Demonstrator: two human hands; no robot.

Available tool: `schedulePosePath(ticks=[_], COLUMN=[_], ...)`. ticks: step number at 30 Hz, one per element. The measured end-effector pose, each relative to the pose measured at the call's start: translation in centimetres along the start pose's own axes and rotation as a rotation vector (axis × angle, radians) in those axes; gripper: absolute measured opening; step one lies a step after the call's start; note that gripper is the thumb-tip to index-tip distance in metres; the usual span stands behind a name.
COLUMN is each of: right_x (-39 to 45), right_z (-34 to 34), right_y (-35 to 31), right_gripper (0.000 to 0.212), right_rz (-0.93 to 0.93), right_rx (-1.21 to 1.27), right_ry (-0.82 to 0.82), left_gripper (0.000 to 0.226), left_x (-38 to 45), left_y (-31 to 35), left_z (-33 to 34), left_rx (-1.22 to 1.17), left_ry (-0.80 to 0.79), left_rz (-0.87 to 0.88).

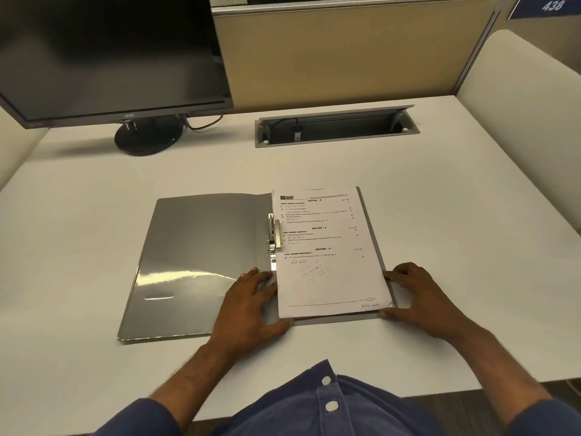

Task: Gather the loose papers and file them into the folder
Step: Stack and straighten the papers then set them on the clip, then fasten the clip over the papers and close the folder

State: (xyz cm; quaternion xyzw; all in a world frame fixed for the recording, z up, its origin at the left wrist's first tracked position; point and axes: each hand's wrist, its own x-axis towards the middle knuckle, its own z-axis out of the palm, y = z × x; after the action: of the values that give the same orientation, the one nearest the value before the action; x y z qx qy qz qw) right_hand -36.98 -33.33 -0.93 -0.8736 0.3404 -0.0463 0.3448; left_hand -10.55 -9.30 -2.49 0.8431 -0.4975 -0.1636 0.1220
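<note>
A grey folder (195, 262) lies open and flat on the white desk. Its glossy left cover is bare. A stack of printed papers (327, 256) rests on its right half, held near the spine by a metal clip (273, 229). My left hand (251, 302) lies flat, fingers spread, at the stack's lower left corner, touching its edge. My right hand (418, 294) rests against the stack's lower right corner and the folder's edge. Neither hand grips anything.
A dark monitor (110, 55) on a round black base (147, 136) stands at the back left. An open cable tray (336, 127) is set into the desk (440, 199) at the back centre. Partition walls enclose the back and both sides.
</note>
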Motion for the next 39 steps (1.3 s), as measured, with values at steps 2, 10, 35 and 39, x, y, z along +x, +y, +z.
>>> schedulePosePath(ticks=[2, 10, 35, 39], right_x=[0.1, 0.1, 3.4, 4.8], right_z=[0.0, 0.1, 0.1, 1.4], right_y=[0.0, -0.1, -2.8, -5.8], right_gripper=[0.082, 0.083, 0.078, 0.055], right_rz=[0.002, 0.011, 0.155, 0.003], right_rx=[-0.002, -0.016, -0.001, -0.076], right_ry=[0.001, 0.000, 0.098, 0.187], left_gripper=[0.090, 0.088, 0.045, 0.043], left_x=[0.1, 0.0, 1.2, 1.7], left_y=[0.1, 0.5, -3.3, -3.6], left_z=[-0.1, -0.6, -4.9, -5.6], left_rx=[0.034, 0.021, -0.054, -0.109], left_ry=[-0.031, -0.058, 0.346, 0.359], left_rz=[-0.015, -0.045, -0.170, -0.174])
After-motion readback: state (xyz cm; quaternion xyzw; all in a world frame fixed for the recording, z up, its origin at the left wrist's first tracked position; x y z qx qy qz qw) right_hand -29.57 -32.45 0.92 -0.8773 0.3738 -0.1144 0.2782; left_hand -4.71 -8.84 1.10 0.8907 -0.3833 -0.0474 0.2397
